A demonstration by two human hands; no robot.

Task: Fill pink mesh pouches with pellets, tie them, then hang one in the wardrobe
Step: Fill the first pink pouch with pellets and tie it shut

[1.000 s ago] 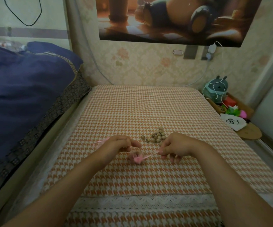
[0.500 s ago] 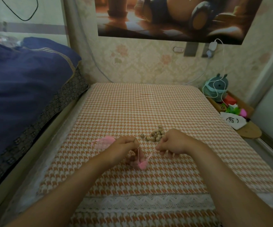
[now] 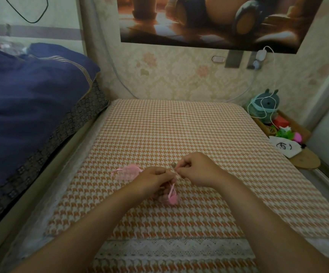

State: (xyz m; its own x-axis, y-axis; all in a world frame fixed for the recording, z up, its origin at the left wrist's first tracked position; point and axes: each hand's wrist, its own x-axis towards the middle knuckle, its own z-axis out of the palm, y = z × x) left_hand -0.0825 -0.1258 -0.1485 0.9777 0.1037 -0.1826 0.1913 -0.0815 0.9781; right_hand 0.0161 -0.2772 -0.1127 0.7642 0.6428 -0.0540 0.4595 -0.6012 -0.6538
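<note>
Left hand (image 3: pixel 153 179) and right hand (image 3: pixel 196 168) fingertips pinched on ribbon (image 3: pixel 172 189), filled pouch (image 3: pixel 169 198) dangling below. Risk: slipped pinch, loose knot, pellets spilling.

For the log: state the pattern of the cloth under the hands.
Orange-and-white houndstooth cloth, clearest in the head view.

Houndstooth-covered table (image 3: pixel 159 131) with flat pink mesh pouch (image 3: pixel 127 172), filled pouch (image 3: pixel 170 198), one pellet (image 3: pixel 173 164).

Right hand (image 3: pixel 199 170) has closed in against left hand (image 3: pixel 151 179).
</note>
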